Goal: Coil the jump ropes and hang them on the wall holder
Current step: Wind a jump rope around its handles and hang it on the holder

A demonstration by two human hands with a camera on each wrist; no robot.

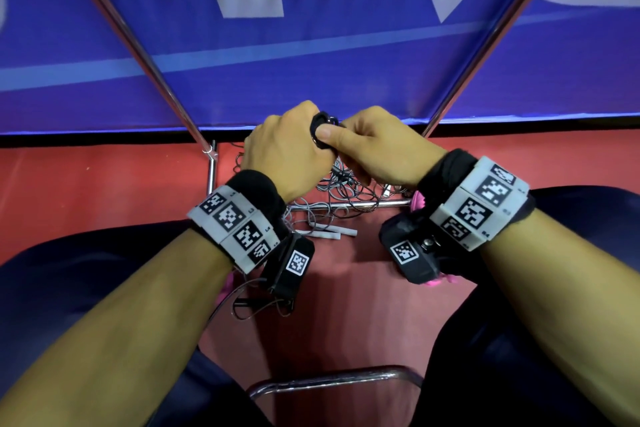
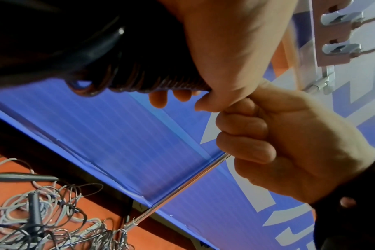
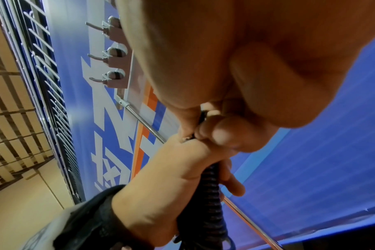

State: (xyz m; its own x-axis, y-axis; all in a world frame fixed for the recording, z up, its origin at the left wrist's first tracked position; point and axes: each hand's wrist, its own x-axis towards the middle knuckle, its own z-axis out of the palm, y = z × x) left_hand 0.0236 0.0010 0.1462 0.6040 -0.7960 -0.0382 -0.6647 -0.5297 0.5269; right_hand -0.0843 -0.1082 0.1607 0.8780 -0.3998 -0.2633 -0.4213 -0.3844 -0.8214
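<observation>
A red floor (image 1: 104, 184) runs up to a blue banner (image 1: 346, 62) with big white lettering. Nearest, the person sits with a chrome chair (image 1: 332, 380) edge between the knees, forearms reaching forward. Both hands meet in front, held above the floor. The left hand (image 1: 284, 152) is wrapped tight round a dark coil (image 1: 320, 130) of rope, whose close-wound turns show below the fist in the left wrist view. The right hand (image 1: 377, 146) is pressed against it, thumb flat on the coil's top and fingers curled in, pinching the rope's end there. Beneath the hands a tangle of grey ropes (image 1: 346, 191) lies on the floor, spilling over the low bar of a chrome frame (image 1: 346, 206); two white handles (image 1: 332, 232) lie just this side of it. The frame's poles slant up across the banner. Higher up the poles sits the holder (image 3: 111, 55), a row of metal hooks, all bare.
</observation>
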